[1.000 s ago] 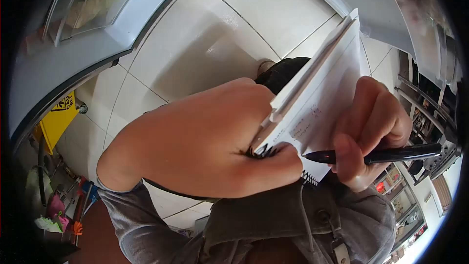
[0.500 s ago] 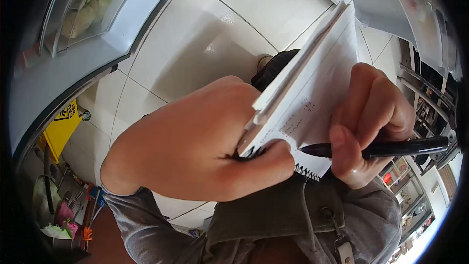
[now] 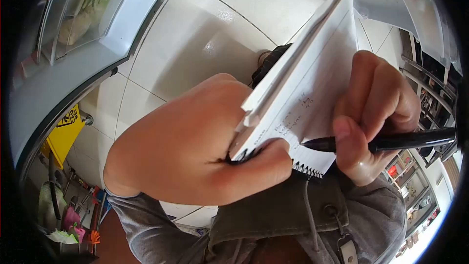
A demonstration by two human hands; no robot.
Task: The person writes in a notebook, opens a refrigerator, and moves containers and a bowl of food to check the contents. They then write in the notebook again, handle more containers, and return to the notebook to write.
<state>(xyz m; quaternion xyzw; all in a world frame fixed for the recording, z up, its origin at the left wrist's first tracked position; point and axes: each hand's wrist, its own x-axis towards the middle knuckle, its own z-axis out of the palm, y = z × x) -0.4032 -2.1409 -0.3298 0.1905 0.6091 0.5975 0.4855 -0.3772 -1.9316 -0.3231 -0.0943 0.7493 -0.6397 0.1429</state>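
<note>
Left hand (image 3: 195,142) grips spiral notepad (image 3: 312,83) at its wire binding, pad tilted upright. Right hand (image 3: 376,117), right of the pad, pinches black pen (image 3: 391,142); tip touches the lined page.

Matt paper notepad (image 3: 312,83), wire spiral (image 3: 308,170), glossy plastic pen (image 3: 391,142), shiny floor tiles (image 3: 195,39).

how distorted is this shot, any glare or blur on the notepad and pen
Head view: strong fisheye, with floor tile lines bowed and black corners; small glare spots on the glossy white floor tiles; the white spiral notepad and black pen are fairly sharp, though the handwriting stays unreadable; the left hand is evenly lit.
</note>
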